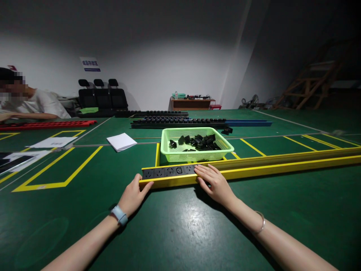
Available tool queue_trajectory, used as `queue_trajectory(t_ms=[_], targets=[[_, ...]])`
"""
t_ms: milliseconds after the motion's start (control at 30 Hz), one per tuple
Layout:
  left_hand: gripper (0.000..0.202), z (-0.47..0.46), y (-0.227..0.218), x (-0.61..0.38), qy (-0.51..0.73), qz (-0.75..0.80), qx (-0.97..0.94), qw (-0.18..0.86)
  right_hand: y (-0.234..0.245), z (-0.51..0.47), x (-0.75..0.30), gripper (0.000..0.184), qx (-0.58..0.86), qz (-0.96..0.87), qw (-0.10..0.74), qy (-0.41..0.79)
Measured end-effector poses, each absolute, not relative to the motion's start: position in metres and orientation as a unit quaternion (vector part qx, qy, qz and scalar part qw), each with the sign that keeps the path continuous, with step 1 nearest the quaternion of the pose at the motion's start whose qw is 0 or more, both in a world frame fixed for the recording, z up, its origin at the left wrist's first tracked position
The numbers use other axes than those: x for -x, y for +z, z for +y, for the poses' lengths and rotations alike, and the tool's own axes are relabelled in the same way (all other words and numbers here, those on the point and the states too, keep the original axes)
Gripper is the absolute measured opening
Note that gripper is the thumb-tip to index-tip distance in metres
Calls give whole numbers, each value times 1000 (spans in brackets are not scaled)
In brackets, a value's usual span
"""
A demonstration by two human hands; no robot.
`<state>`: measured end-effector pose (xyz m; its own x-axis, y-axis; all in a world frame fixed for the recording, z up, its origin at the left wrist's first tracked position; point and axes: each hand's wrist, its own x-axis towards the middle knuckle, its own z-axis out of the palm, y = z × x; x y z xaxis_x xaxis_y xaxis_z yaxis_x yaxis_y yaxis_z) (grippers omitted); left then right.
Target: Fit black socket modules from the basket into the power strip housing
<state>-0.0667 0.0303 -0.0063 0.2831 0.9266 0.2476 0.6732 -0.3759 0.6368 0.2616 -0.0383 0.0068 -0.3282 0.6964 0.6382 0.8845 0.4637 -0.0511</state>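
Note:
A long yellow rail (270, 165) lies across the green table, running off to the right. Several black socket modules (168, 171) sit in its left end. My left hand (134, 195) rests against that left end, its thumb along the front edge and its fingers curled at the end. My right hand (213, 182) lies flat on top of the rail just right of the modules, fingers stretched out. Behind the rail stands a light green basket (169, 152) holding several loose black socket modules (199, 142).
A white paper pad (121, 141) lies left of the basket. Long black socket strips (177, 121) and a blue rail (248, 122) lie further back. A seated person (31, 103) is at the far left beside a red strip (47, 124). Papers (52, 142) lie at left.

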Motion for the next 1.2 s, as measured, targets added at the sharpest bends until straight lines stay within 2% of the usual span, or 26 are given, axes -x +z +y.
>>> queue_trajectory(t_ms=[333,600,867,1200], targets=[[32,31,-5,65,302,519,-771,213,3,-34,-275,30,499,-776,350,-160],[33,31,-6,66,297,514,-774,222,1,-40,-274,40,530,-780,283,-174],[33,31,-5,66,288,516,-776,221,2,-39,-272,42,568,-762,238,-203],[34,30,-3,66,289,518,-774,221,3,-38,-268,37,574,-753,249,-203]])
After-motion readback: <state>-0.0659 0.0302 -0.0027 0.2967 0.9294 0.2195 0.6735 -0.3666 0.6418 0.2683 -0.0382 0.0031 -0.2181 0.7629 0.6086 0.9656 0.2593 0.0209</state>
